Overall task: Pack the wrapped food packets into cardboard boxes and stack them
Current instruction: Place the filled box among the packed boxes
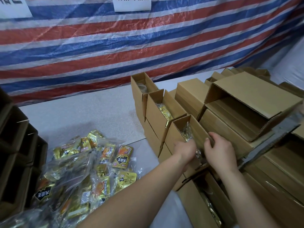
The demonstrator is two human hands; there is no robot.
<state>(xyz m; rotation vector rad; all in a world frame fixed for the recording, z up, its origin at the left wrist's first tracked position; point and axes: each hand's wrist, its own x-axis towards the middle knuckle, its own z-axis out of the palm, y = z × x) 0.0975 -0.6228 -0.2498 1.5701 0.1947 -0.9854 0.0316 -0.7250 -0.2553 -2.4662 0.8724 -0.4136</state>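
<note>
The open cardboard box (190, 134) under both hands is a narrow carton standing on top of other cartons at the front of the stack, its open top facing up and its long axis running from the person away toward the upper left. A clear bag of gold-wrapped packets (187, 132) sits inside it, lying along the same axis, with crinkled plastic showing above the rim. The left hand (185, 149) reaches into the near end of the box, fingers curled down onto the bag; whether they pinch the plastic or only press it cannot be told. The right hand (219, 149) grips the right wall of the box, fingers curled together over the top edge.

Just behind it stand two more open cartons in a row, the nearer (158, 111) showing gold packets, the farther one (141, 86) mostly dark inside. A fourth open carton (204, 199) lies lower, near the person, also holding gold packets. To the right, closed cartons are stacked in layers, with one larger box (246, 96) tipped on its side, its mouth facing left. On the white table (74, 112) to the left lies a loose heap of bagged gold and orange packets (85, 170). Dark cartons (14, 145) stand at the far left edge. A red, white and blue striped tarp (131, 38) hangs behind
</note>
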